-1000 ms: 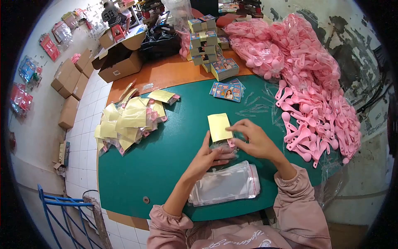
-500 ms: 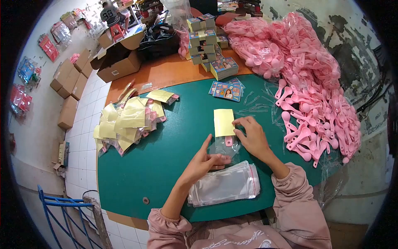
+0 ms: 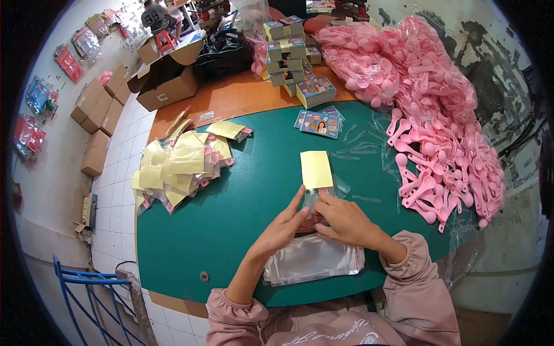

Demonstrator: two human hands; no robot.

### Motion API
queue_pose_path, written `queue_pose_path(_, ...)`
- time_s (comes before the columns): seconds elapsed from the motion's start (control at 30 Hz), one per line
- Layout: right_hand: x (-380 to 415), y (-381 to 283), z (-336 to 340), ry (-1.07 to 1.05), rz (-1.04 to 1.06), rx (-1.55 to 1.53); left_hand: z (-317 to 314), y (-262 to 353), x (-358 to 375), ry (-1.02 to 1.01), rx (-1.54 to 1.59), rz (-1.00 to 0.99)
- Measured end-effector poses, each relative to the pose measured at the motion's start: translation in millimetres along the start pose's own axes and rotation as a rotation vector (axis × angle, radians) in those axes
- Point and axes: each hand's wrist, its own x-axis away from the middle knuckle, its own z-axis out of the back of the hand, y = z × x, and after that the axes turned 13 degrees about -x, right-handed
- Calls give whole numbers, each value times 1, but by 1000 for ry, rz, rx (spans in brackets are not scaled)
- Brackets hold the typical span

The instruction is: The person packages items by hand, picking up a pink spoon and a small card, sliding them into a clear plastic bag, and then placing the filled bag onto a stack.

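A yellow card [image 3: 316, 169] in a clear plastic bag [image 3: 311, 198] lies on the green table in front of me. My left hand [image 3: 283, 229] is at the bag's lower left, index finger stretched toward the card's lower edge and thumb on the plastic. My right hand [image 3: 344, 219] has its fingers bent on the bag's lower part, pinching the plastic. The hands nearly meet and hide much of the bag's lower end. Just below them is a stack of clear bags [image 3: 314, 259].
Filled packets [image 3: 187, 158] are heaped at left. Pink spoons [image 3: 427, 179] are piled at right under bulging plastic bags. Printed cards [image 3: 319, 125] and banded card stacks [image 3: 314, 92] stand at the back. A seated person [image 3: 156, 20] is far back left.
My right hand has moved down from the yellow card's right edge to the bag's lower part. My left hand has shifted slightly, and its fingers are closer to my right hand.
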Motion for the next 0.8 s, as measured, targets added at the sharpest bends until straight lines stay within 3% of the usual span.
queue_pose_path(0.23,1,-3,-4,-39,-25,50,2,-6,-8,56,-125,63)
queue_pose_path(0.33,2,-1,-5,2,26,52,5,-16,-11,55,-87,-44)
queue_pose_path(0.4,3,4,6,-226,136,-185,5,-11,-12,181,-170,-9)
queue_pose_path(0.5,11,1,45,-308,206,-433,11,1,-6,156,-29,28)
queue_pose_path(0.57,31,11,100,-252,162,-410,10,5,-7,113,-21,26)
queue_pose_path(0.67,81,58,186,86,222,-625,10,2,-7,44,-10,35)
queue_pose_path(0.7,91,58,212,271,102,-656,10,1,-8,19,-8,41)
queue_pose_path(0.73,100,85,246,509,-89,-404,9,1,-9,15,-9,32)
queue_pose_path(0.77,109,92,254,511,-82,-396,7,0,-9,11,-1,46)
queue_pose_path(0.8,116,96,259,565,-339,68,7,0,-9,10,3,56)
